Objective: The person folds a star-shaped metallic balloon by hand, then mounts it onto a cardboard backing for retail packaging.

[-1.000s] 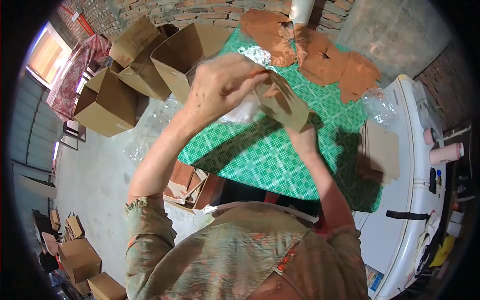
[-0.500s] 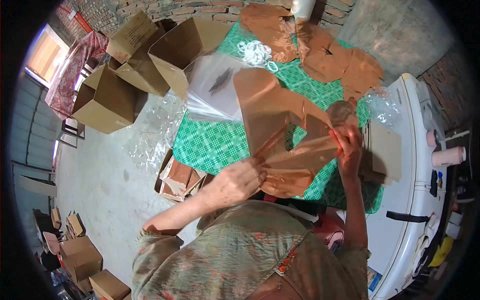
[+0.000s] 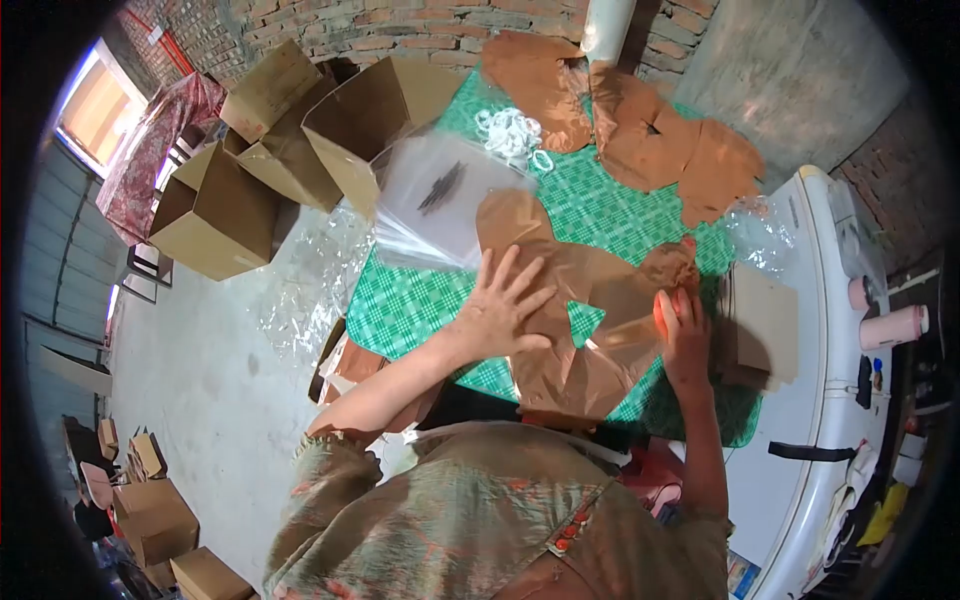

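A shiny brown film sheet [image 3: 600, 270] with rounded lobes and a hole in its middle lies spread on the green checked tablecloth [image 3: 420, 310]. Its surface is creased, and the cloth shows through the hole. My left hand [image 3: 503, 310] rests flat on the sheet's left part, fingers spread wide. At the right edge, my right hand [image 3: 686, 340] touches the sheet with its fingers stretched forward; something red shows at its thumb side. A crumpled brown lobe [image 3: 670, 265] lies just beyond those fingertips. A stack of clear plastic bags [image 3: 425, 205] lies at the sheet's upper left.
More brown film sheets [image 3: 640, 130] lie at the far side, near a heap of white rings [image 3: 512, 135]. Open cardboard boxes [image 3: 225, 215] stand at left. Flat card pieces [image 3: 765, 320] and a white appliance [image 3: 810, 400] are at right.
The sheet, lifted and held between both hands before, now lies flatter on the table. My left hand let go of its edge and moved up onto it, spread; my right hand moved lower.
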`<act>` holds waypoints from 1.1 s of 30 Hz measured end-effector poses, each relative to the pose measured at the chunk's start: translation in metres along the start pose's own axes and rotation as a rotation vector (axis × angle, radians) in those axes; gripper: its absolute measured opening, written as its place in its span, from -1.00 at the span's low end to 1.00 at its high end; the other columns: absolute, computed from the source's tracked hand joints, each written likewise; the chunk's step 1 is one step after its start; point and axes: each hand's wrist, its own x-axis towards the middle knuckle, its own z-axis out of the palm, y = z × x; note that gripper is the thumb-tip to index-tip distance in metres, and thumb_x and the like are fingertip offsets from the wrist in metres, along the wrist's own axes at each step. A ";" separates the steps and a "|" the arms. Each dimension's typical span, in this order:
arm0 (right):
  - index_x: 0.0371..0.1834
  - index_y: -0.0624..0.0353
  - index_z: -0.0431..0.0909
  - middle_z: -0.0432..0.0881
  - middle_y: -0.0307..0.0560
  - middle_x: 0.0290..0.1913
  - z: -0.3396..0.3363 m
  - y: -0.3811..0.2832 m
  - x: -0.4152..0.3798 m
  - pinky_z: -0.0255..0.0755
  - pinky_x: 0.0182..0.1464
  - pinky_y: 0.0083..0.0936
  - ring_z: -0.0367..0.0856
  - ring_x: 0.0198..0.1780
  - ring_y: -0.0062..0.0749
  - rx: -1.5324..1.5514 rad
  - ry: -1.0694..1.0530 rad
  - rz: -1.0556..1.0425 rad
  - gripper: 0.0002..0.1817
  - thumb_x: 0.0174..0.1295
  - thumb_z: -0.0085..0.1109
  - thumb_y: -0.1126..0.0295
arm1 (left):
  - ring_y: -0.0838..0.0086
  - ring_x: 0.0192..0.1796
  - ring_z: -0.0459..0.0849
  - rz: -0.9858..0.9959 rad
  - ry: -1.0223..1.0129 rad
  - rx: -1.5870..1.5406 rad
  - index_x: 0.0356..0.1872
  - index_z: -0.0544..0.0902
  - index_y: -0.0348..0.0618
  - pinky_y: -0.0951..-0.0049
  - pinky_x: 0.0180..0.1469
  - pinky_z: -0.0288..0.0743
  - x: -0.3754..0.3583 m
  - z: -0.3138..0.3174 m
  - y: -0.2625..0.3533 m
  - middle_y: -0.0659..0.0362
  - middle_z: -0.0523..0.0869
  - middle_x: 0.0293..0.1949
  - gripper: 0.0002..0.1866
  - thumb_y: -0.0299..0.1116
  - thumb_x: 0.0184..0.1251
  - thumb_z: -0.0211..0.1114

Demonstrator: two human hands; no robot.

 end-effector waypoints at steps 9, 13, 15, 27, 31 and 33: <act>0.44 -0.01 0.52 0.51 0.01 0.44 -0.046 -0.019 0.046 0.28 0.47 0.12 0.44 0.48 0.03 -0.185 -0.028 -0.045 -0.44 0.33 0.20 0.47 | -0.25 0.69 0.09 -0.059 0.004 0.069 0.62 0.41 0.15 -0.56 0.59 -0.12 0.012 -0.008 -0.012 -0.04 0.33 0.62 -0.05 0.50 0.34 0.19; 0.29 0.11 0.63 0.65 -0.03 0.28 -0.031 -0.026 0.138 0.32 0.43 -0.10 0.51 0.43 -0.07 -0.029 0.209 -0.206 -0.56 0.32 0.24 0.45 | -0.17 0.70 0.10 -0.068 0.046 0.073 0.64 0.37 0.16 -0.51 0.61 -0.09 0.051 -0.017 -0.032 0.00 0.30 0.64 -0.07 0.45 0.37 0.20; 0.27 0.13 0.65 0.67 -0.04 0.28 -0.010 -0.030 0.186 0.33 0.41 -0.13 0.52 0.43 -0.09 0.010 0.282 -0.304 -0.58 0.33 0.24 0.44 | -0.12 0.71 0.09 -0.067 0.076 0.115 0.64 0.37 0.16 -0.48 0.61 -0.07 0.085 -0.015 -0.060 0.02 0.30 0.65 -0.09 0.43 0.39 0.20; 0.44 0.05 0.53 0.55 -0.06 0.48 0.104 -0.018 0.340 0.24 0.49 0.01 0.36 0.60 -0.12 0.176 0.141 -0.378 -0.53 0.47 0.08 0.46 | -0.03 0.73 0.08 -0.279 -0.132 0.241 0.56 0.49 0.14 -0.44 0.61 -0.06 0.230 0.010 -0.202 0.11 0.30 0.67 -0.15 0.47 0.46 0.08; 0.31 0.06 0.61 0.65 -0.07 0.36 0.114 -0.012 0.349 0.30 0.44 -0.08 0.49 0.50 -0.13 0.259 0.102 -0.396 -0.63 0.46 0.14 0.44 | 0.05 0.52 0.42 -0.256 -0.012 0.133 0.41 0.59 0.01 -0.17 0.49 0.29 0.211 0.019 -0.216 0.05 0.54 0.45 -0.32 0.25 0.48 0.23; 0.18 0.06 0.65 0.72 -0.10 0.23 0.117 -0.012 0.354 0.36 0.37 -0.13 0.58 0.37 -0.12 0.313 0.164 -0.408 -0.72 0.45 0.16 0.43 | 0.07 0.41 0.52 -0.242 0.051 0.096 0.27 0.67 -0.06 -0.04 0.38 0.43 0.205 0.021 -0.215 0.08 0.64 0.30 -0.45 0.09 0.45 0.33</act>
